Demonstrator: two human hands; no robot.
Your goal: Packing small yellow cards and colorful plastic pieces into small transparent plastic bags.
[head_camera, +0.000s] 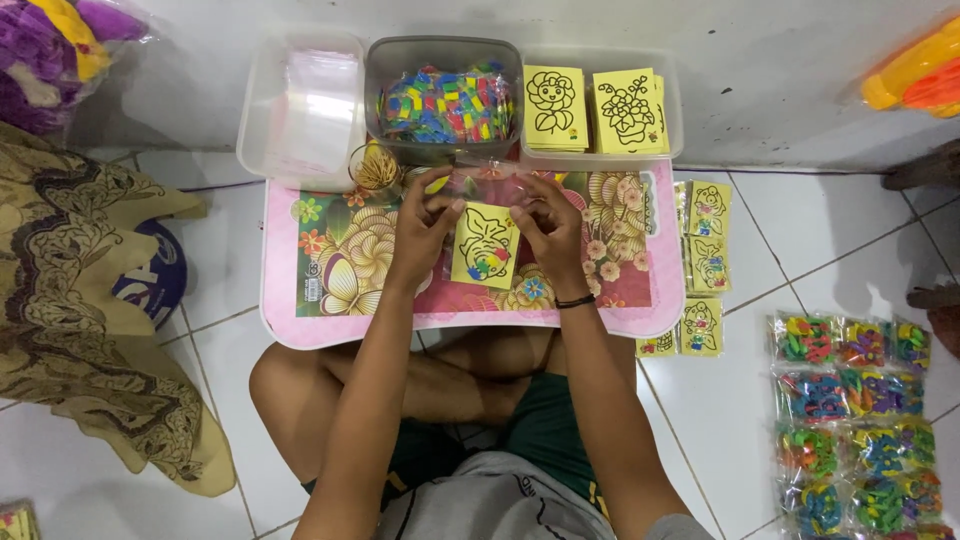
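Between both hands, over the pink floral tabletop (300, 300), a yellow picture card (485, 245) sits in a clear plastic sleeve (470, 185). The left hand (425, 225) and right hand (548, 225) pinch the sleeve's edges with narrow fingers. Bagging seems underway; next likely needs the opening closed neatly, near the tub of coloured pieces (445, 100).

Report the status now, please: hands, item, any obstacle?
Left hand, right hand: both pinching clear bag over yellow picture card. Pink tray table underneath. Nothing blocking.

black wristband (575, 300), green shorts (545, 430), seemingly grey shirt (490, 505)
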